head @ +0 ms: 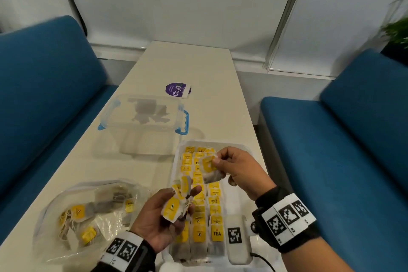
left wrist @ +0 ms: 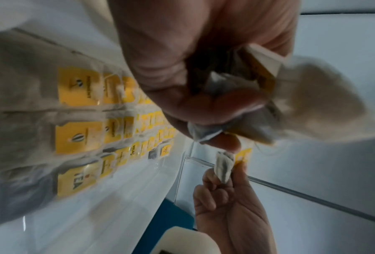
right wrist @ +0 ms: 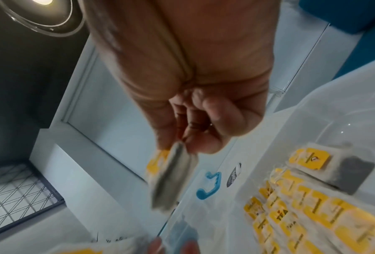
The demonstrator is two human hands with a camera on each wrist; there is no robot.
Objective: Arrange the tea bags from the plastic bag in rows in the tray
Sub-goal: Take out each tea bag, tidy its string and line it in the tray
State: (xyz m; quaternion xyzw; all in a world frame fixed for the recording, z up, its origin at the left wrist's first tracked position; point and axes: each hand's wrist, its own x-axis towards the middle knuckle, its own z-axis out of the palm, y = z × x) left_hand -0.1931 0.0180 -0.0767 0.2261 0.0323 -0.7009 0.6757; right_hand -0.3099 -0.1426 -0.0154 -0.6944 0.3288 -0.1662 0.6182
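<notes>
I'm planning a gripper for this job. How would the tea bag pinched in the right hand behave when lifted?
Probably floppy: the tea bag droops below the right hand, which pinches it. Likely very light, since two fingertips carry it. Its yellow tag may dangle or snag.

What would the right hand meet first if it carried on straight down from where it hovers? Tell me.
Most likely the rows of tea bags already laid in the tray. The right hand pinches a single tea bag above them, so that bag would touch first. Height above the rows is unclear.
</notes>
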